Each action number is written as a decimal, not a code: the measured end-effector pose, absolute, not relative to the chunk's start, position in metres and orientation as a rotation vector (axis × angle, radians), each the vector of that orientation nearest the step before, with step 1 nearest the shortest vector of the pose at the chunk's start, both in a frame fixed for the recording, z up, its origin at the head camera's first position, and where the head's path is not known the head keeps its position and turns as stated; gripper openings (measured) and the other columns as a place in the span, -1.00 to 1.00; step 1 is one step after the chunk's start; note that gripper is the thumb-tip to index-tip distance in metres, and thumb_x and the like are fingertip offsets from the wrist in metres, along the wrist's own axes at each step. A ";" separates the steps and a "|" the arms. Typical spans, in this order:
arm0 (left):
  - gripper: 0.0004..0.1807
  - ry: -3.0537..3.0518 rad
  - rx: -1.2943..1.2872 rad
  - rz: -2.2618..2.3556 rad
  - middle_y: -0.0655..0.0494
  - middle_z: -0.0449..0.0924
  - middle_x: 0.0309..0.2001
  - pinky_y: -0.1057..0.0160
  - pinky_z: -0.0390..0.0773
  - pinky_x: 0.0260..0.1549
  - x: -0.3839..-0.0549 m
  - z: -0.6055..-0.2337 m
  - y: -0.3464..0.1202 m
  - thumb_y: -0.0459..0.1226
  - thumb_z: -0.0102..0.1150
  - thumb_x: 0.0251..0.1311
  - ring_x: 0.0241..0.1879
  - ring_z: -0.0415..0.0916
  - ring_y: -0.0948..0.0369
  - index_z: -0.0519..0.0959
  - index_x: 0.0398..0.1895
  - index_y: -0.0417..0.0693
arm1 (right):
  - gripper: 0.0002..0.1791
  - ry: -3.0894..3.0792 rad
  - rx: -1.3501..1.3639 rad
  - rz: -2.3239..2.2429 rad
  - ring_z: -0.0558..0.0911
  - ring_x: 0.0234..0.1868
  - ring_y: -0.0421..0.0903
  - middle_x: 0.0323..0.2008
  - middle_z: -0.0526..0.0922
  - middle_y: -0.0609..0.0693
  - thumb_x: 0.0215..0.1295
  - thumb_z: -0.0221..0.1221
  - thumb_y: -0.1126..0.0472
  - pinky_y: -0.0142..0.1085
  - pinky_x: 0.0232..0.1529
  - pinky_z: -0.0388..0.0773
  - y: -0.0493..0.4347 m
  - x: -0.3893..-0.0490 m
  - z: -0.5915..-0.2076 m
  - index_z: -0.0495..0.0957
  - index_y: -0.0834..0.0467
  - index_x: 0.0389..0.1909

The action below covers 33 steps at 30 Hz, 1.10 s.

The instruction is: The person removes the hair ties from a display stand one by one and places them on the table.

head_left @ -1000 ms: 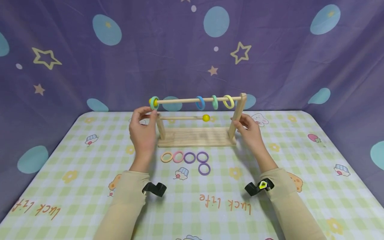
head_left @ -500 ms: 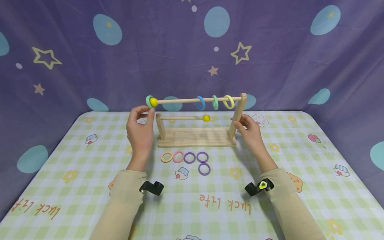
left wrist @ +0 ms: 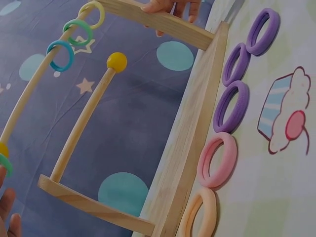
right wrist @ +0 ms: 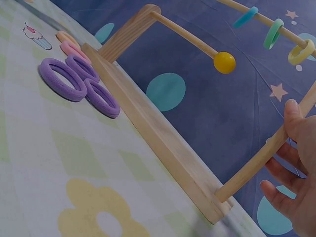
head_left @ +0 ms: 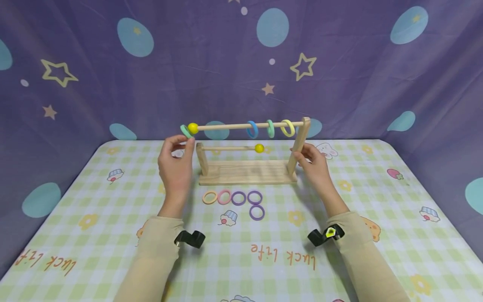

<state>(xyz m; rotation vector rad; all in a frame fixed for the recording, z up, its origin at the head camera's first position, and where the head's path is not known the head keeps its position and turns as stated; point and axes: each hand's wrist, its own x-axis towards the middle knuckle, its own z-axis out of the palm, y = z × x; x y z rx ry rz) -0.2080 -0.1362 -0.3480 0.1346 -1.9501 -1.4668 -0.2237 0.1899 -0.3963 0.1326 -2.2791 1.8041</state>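
Note:
A wooden rack (head_left: 247, 172) has two rods, each tipped with a yellow ball. At the upper rod's left end, my left hand (head_left: 175, 165) pinches a mint green hair tie (head_left: 184, 130) between thumb and fingertips. This tie is tilted and sits just left of the upper yellow ball (head_left: 193, 128). My right hand (head_left: 316, 165) holds the tall right post (head_left: 299, 144), thumb on the near side and fingers behind. Toward that post, a blue hair tie (head_left: 252, 130), another green hair tie (head_left: 270, 128) and a yellow hair tie (head_left: 288, 128) hang on the upper rod.
In front of the base, an orange hair tie (head_left: 203, 197), a pink one (left wrist: 227, 159) and three purple ones, such as the nearest purple hair tie (head_left: 250, 213), lie on the checked tablecloth (head_left: 117, 235). The lower rod (head_left: 230, 148) bears only its ball. A patterned curtain (head_left: 211, 63) hangs behind.
My left hand has drawn the green hair tie leftward over the upper ball, from around it to beside it, and the tie has tilted. My right hand stays on the post.

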 end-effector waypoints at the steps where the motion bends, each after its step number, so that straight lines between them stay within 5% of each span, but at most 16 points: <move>1: -0.73 -1.952 0.129 -1.466 0.17 0.64 -0.18 0.40 0.34 -0.30 -0.208 -0.348 -0.136 -0.12 0.32 0.26 -0.20 0.47 0.38 0.62 -0.15 -0.12 | -0.58 -2.284 0.133 1.798 0.53 0.12 -0.03 0.14 0.56 0.31 0.45 0.12 0.27 -0.42 -0.03 0.52 0.190 -0.224 -0.396 0.41 0.36 0.24; 27: -0.78 -2.197 -0.240 -1.422 0.06 0.66 -0.18 0.27 0.36 -0.20 -0.196 -0.352 -0.144 -0.19 0.36 0.23 -0.15 0.51 0.21 0.64 -0.19 -0.13 | -0.55 -2.308 0.133 1.750 0.55 0.02 -0.23 0.16 0.56 0.31 0.44 0.13 0.25 -0.30 -0.01 0.56 0.192 -0.224 -0.398 0.39 0.38 0.26; 33: -0.82 -2.299 -0.403 -1.389 0.06 0.64 -0.13 0.08 0.40 -0.15 -0.194 -0.349 -0.147 -0.22 0.35 0.24 -0.13 0.50 0.11 0.63 -0.18 -0.11 | -0.55 -2.280 0.159 1.757 0.56 0.00 -0.24 0.13 0.57 0.32 0.43 0.15 0.22 -0.45 -0.05 0.54 0.191 -0.225 -0.399 0.41 0.39 0.22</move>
